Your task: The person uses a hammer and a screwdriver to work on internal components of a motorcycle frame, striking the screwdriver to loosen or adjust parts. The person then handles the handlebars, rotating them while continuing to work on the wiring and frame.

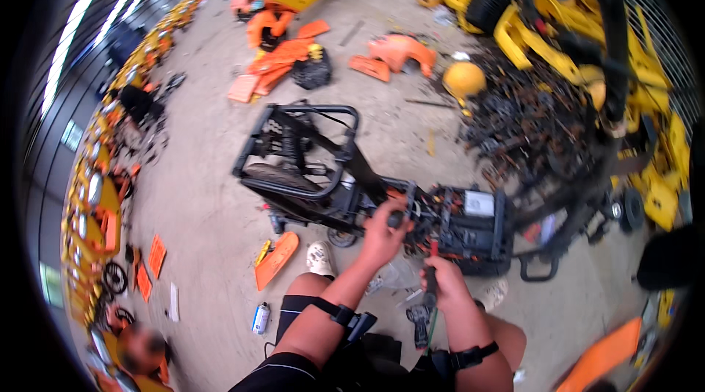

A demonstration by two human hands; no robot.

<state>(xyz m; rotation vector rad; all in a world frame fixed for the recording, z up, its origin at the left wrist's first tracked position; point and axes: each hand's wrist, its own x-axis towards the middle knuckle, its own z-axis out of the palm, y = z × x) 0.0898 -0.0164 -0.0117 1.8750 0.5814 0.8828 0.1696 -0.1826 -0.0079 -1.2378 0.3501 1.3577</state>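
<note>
A stripped black scooter frame [352, 164] lies across the floor before me, its wheel and tubular rack at the left, wires showing in its middle. My left hand [385, 233] is closed around a short black grip [396, 219] over the middle of the frame; what the grip belongs to is hidden. In my right hand [448, 283] is a tool with a black handle and red upper part [433, 247], its end pointing at the frame's near side. Below that hand a dark cordless power tool [418, 322] lies by my legs. A clear plastic bag [396, 274] lies under the frame's near edge.
Dark metal parts [521, 117] are heaped at the right, with yellow panels [551, 17] behind. Orange panels [275, 260] lie around the floor. A spray can [261, 318] stands near my left leg. Yellow scooters [103, 208] line the left wall, where another person [143, 348] is.
</note>
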